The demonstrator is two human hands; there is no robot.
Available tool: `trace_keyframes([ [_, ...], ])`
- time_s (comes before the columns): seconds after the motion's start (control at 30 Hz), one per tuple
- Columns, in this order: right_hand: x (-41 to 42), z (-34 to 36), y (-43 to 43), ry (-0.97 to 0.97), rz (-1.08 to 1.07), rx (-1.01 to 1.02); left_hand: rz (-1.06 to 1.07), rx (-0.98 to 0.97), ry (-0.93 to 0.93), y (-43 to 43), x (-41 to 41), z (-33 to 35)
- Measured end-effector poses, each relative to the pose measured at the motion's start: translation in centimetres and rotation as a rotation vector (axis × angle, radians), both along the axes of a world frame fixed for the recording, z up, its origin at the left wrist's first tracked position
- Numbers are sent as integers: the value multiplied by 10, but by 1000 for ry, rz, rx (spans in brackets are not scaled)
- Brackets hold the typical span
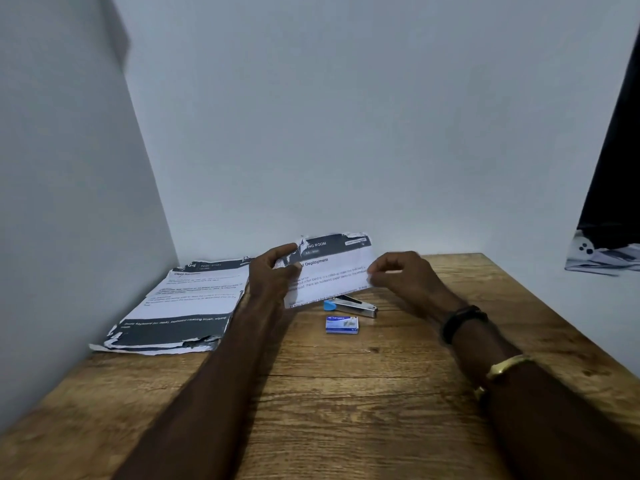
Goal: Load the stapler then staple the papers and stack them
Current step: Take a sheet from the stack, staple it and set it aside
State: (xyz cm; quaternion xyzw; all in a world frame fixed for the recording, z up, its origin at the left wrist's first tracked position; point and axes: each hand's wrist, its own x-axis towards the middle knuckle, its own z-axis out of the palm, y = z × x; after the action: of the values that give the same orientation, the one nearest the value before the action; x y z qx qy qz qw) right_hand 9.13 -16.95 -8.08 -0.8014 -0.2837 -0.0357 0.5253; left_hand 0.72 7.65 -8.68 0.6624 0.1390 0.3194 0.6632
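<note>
Our left hand [272,277] and right hand [407,275] pinch a sheet [332,268] in their fingers [288,251] just above the stapler [351,304] and staple box [341,324]; loading, stapling and stacking seemingly remain.

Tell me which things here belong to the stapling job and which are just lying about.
Job: held sheet, stapler, staple box, paper stack on the left.
Lying about: white printed item at the right edge, dark cloth above it.
</note>
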Motion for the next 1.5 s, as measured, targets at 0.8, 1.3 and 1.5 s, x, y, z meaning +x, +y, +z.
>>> trace_keyframes([
  [0.8,-7,7,3,487,175,382,-46,-292,42,-25,-10,6],
  [1.3,-22,25,60,546,353,533,-138,-304,103,-35,-10,11],
  [1.5,-26,28,77,391,360,498,-40,51,73,-39,-10,10],
])
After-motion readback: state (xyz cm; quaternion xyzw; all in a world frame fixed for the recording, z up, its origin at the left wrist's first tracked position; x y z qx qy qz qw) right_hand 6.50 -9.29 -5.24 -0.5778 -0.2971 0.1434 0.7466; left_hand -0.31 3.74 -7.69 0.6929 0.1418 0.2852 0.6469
